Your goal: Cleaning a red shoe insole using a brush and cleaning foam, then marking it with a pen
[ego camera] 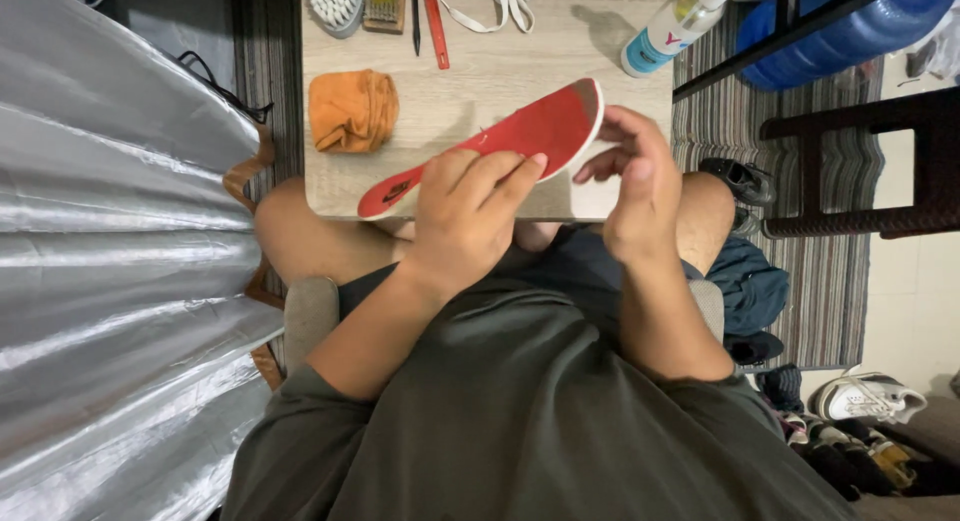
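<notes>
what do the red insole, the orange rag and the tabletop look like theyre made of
Red insole: likely foam with a matte fabric top; its thin white edge shows and it flexes in both hands.
Orange rag: soft cloth, crumpled in folds.
Tabletop: pale wood grain, possibly laminate, matte.

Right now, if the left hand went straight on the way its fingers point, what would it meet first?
The left hand already rests on the red insole. Beyond it, probably the spray bottle at the table corner; depth is unclear.

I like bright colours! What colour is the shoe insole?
Red, with a white edge; the insole shows in the head view.
</notes>
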